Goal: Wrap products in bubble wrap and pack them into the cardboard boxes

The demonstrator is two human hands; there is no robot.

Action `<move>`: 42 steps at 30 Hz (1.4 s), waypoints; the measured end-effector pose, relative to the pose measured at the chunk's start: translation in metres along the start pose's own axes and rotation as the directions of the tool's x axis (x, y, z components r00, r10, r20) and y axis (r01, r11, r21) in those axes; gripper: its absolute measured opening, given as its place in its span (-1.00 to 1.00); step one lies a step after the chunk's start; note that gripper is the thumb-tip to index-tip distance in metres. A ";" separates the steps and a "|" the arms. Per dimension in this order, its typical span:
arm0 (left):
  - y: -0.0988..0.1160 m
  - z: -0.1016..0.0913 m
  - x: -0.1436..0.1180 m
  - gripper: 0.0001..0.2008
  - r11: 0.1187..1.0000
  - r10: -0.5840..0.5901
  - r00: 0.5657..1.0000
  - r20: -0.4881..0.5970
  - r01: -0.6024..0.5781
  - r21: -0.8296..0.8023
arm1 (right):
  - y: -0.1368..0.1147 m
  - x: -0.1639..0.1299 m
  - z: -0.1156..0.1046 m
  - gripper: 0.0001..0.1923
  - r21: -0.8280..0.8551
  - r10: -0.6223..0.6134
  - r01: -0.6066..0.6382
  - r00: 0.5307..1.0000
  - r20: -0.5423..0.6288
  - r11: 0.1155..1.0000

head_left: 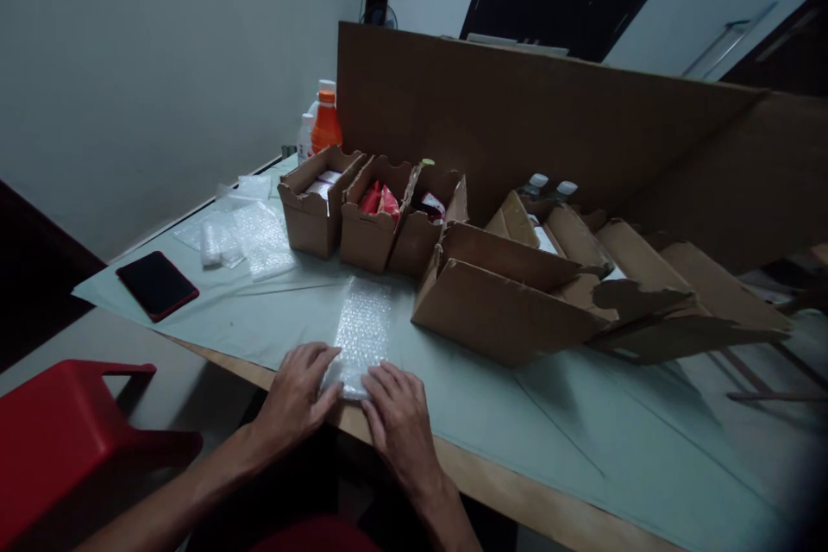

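Note:
A strip of clear bubble wrap (363,323) lies lengthwise on the table, its near end folded or bunched close to the front edge. My left hand (294,388) holds this end from the left, fingers bent and thumb pointing inward. From the right, my right hand (399,410) grips the same end, its fingertips curled onto the plastic. Whether anything is inside the fold cannot be made out. More loose bubble wrap (262,233) is piled at the table's far left.
A dark tablet or phone (157,285) lies at left. Cardboard bins (310,220) with packets stand behind the wrap; larger tilted boxes (508,310) stand at right. Bottles (327,125) stand at the back, near a tall cardboard panel (517,116). A red stool (65,440) is lower left.

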State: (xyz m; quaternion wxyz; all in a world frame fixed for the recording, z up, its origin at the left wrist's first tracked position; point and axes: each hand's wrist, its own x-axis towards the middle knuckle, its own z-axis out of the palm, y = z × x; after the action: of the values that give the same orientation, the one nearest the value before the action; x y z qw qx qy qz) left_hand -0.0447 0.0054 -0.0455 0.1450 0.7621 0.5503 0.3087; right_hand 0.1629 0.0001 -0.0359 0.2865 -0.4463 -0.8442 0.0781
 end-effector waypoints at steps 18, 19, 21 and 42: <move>-0.014 -0.010 0.013 -0.67 0.984 0.135 0.986 0.102 -0.121 -0.133 | 0.010 0.014 -0.003 -0.70 0.076 0.069 -0.071 0.997 0.030 0.995; -0.014 -0.013 0.010 -0.67 0.983 0.118 0.985 0.125 -0.098 -0.156 | 0.010 0.013 -0.004 -0.72 0.116 0.099 -0.105 0.994 0.056 0.988; -0.015 -0.017 0.008 -0.66 0.983 0.071 0.986 0.150 -0.044 -0.176 | 0.011 0.011 -0.006 -0.74 0.154 0.143 -0.156 0.985 0.094 0.976; 0.024 0.000 0.018 -0.51 0.079 -0.355 0.811 0.464 0.521 -0.850 | 0.003 0.021 0.008 -0.77 0.425 0.453 -0.453 0.885 0.108 0.784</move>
State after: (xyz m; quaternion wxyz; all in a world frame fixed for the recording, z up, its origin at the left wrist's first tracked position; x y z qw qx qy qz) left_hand -0.0231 0.0140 -0.0263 0.7001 0.3251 0.4327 0.4657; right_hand 0.1513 0.0199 -0.0344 0.3521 -0.5593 -0.6728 0.3325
